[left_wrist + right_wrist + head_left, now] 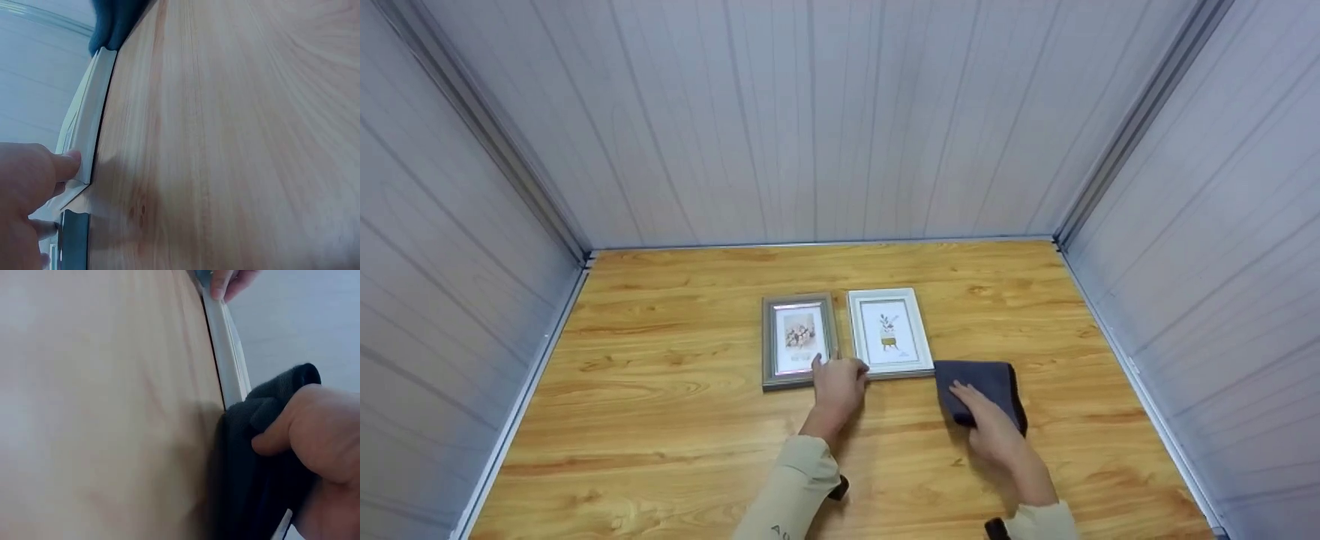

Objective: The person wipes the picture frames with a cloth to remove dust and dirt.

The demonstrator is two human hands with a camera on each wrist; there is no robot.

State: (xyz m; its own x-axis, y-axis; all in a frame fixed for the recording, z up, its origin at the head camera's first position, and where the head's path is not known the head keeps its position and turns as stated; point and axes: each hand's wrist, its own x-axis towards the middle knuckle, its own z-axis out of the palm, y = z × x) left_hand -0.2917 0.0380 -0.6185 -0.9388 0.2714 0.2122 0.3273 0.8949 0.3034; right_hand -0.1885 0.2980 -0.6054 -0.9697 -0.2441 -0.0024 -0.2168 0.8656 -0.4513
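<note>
My left hand (838,386) rests at the near corners of two picture frames lying side by side. Its thumb touches the near edge of the white picture frame (892,371), which shows a plant drawing. Other fingers of that hand reach the grey-brown picture frame (769,341), which holds a flower picture; the thumb on the white edge shows close up in the left wrist view. On the right, my right hand (997,435) grips a folded dark grey cloth (990,375). In the right wrist view the cloth (242,439) meets the end of the white frame, with the thumb pressed into its folds.
The frames lie on a wood-grain table (660,435). Pale panelled walls rise at the back (840,127), left and right, with metal strips along the table's edges. Black bands (838,489) sit at both wrists, by light sleeves.
</note>
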